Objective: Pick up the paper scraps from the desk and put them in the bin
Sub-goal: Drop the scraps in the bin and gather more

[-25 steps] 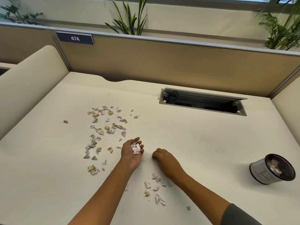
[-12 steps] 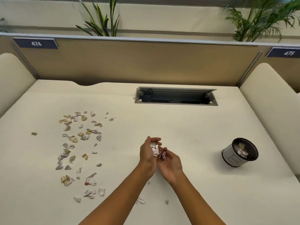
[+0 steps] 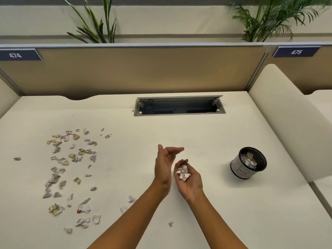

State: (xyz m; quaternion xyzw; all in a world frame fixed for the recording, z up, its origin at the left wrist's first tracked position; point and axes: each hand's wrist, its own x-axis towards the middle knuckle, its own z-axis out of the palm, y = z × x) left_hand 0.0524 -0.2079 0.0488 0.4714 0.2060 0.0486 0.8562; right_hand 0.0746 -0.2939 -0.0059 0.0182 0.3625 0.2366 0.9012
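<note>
Cubicle table's still littered on the left, but I just tipped the scraps from my left hand, now open and empty, into my cupped right hand. Bin next.

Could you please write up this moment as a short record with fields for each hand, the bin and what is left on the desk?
left hand: open, empty, palm turned sideways
right hand: cupped palm up, holding a handful of scraps
bin: upright on the desk, to the right of the hands, some paper already inside
loose scraps: many, scattered to the left of the hands
</note>
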